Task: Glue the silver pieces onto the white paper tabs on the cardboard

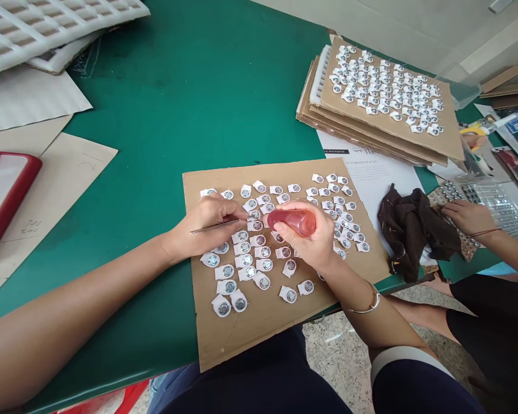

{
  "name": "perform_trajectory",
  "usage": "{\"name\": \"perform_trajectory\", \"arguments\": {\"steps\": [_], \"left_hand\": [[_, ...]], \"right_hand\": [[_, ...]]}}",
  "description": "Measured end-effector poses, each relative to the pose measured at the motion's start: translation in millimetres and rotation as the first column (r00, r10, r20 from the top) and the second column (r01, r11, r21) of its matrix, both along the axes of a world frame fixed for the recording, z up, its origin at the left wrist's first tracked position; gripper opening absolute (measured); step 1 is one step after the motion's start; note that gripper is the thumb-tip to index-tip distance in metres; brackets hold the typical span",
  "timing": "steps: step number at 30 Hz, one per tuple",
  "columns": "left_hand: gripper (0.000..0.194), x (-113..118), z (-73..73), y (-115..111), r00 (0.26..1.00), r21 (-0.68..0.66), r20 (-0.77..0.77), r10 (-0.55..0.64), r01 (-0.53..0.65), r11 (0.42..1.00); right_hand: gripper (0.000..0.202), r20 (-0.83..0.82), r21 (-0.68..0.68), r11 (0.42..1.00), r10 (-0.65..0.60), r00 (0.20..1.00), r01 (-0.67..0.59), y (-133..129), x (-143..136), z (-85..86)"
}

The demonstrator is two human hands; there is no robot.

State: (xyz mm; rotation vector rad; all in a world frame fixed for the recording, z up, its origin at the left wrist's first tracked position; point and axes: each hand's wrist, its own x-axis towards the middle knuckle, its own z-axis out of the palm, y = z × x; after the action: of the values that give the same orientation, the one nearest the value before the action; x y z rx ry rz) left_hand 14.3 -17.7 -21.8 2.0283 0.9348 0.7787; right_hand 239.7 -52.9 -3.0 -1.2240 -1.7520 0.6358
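Note:
Fingers closed, my left hand (207, 221) grips thin metal tweezers (216, 226) just over a brown cardboard sheet (237, 333). My right hand (313, 238) is wrapped round a small red squeeze bottle (294, 222), tipped on its side with its nozzle toward the tweezers' tips. Between the two hands lies a small white tag with a round metallic disc (254, 214). Many similar pieces cover the sheet in loose rows, some of them hidden under my hands.
A stack of cardboard sheets (388, 129) bearing more such pieces stands at the back right. Beside a dark brown cloth (408, 227), another person's hand (470, 217) touches small silvery parts. White foam grids (60, 26) and a red-edged phone case (8, 201) lie at left.

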Motion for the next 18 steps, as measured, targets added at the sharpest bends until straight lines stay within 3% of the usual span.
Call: {"name": "perform_trajectory", "arguments": {"steps": [18], "left_hand": [[0.012,0.0,-1.3,-0.3,1.0,-0.004,-0.004,0.006,-0.006,1.0]], "right_hand": [[0.027,0.039,0.017,1.0,-0.006,0.999,0.005,0.0,-0.8,1.1]]}}
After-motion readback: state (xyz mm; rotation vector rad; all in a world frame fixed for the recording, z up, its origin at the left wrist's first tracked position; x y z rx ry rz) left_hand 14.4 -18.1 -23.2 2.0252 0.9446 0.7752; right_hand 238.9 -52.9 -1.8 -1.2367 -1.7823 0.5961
